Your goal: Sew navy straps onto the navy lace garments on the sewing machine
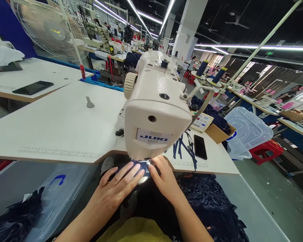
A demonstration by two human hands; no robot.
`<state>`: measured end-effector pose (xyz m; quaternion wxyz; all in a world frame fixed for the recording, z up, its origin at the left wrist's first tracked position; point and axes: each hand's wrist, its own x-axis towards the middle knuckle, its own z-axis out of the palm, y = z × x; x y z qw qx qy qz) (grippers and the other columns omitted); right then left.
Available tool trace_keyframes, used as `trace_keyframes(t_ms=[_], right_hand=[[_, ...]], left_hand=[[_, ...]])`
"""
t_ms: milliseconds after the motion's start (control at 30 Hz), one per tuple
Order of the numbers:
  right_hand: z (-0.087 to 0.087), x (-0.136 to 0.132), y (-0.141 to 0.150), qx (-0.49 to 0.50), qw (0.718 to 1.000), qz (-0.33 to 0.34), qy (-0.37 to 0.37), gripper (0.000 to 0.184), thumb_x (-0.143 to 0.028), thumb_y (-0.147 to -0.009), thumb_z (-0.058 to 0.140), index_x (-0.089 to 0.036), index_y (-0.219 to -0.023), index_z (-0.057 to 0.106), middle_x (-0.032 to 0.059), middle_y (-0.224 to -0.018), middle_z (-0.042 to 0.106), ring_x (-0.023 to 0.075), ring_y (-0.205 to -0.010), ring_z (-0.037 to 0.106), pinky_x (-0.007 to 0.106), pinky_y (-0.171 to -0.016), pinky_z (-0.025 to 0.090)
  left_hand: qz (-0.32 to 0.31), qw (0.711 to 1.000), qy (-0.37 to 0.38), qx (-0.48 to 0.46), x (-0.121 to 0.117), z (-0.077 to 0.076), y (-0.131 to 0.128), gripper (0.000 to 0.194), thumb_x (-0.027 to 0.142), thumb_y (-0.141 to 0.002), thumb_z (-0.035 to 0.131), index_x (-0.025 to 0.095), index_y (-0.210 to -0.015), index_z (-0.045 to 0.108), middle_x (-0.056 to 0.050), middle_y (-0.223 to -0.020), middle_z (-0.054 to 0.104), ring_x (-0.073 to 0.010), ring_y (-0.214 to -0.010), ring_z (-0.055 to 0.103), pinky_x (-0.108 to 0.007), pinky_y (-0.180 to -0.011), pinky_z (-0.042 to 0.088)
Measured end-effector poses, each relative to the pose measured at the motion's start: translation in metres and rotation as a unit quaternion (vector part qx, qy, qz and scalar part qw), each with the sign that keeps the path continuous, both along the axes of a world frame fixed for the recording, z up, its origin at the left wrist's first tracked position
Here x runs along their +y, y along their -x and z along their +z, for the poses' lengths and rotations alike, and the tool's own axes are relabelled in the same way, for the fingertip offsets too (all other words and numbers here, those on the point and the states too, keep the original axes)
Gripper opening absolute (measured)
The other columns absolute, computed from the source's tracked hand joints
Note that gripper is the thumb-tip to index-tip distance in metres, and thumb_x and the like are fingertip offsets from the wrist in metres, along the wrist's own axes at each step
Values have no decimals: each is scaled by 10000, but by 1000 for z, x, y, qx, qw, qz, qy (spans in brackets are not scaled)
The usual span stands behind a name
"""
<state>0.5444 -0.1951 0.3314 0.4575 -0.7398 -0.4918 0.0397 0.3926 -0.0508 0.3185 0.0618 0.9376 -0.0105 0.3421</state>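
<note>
A cream Juki sewing machine point(154, 111) stands on the white table point(60, 124) in front of me. Under its head lies a small piece of dark blue fabric point(141, 165). My left hand point(120, 183) rests flat on that fabric, fingers stretched out toward the needle. My right hand point(164, 176) presses on the fabric from the right, fingers bent down beside the presser foot. The needle itself is hidden by the machine head.
A black phone point(200, 146) and dark blue strips point(181, 148) lie right of the machine. A heap of dark fabric point(212, 205) sits at my right, another in a clear bin point(40, 201) at my left. A fan point(50, 28) and another phone point(32, 87) are at the back left.
</note>
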Motion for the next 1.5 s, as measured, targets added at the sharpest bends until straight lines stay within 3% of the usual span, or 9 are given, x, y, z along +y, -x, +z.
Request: trace_keyframes(t_ms=[400, 633, 1000, 1500], right_hand=[[13, 12, -8, 28, 998, 52, 0, 204, -163, -948, 431, -222, -940, 626, 48, -1085, 592, 171, -1066, 536, 303, -956, 424], [14, 16, -9, 11, 998, 56, -17, 261, -115, -934, 416, -235, -1029, 627, 47, -1132, 588, 161, -1088, 530, 289, -972, 408], [11, 16, -6, -15, 1000, 8, 13, 227, -107, -915, 429, -221, -900, 625, 36, -1040, 617, 172, -987, 557, 296, -862, 426], [10, 18, -5, -7, 1000, 2, 10, 235, -104, -909, 409, -224, -903, 611, 42, -1035, 597, 179, -971, 551, 316, -868, 419]], left_hand=[[59, 998, 4, -5, -9, -7, -1, 465, 139, -985, 265, 361, -1356, 435, 42, -1300, 601, -124, -1159, 566, -354, -1020, 245], [79, 996, -28, -1, -10, -8, -2, 481, 102, -963, 296, 331, -1361, 438, 27, -1314, 590, -137, -1152, 568, -357, -982, 263], [85, 996, -19, -9, -11, -6, -5, 504, 99, -962, 285, 350, -1386, 397, 28, -1291, 610, -138, -1135, 579, -348, -960, 280], [78, 997, -15, -13, -11, -5, -5, 508, 86, -950, 315, 340, -1379, 414, 31, -1284, 616, -124, -1136, 578, -315, -993, 260]])
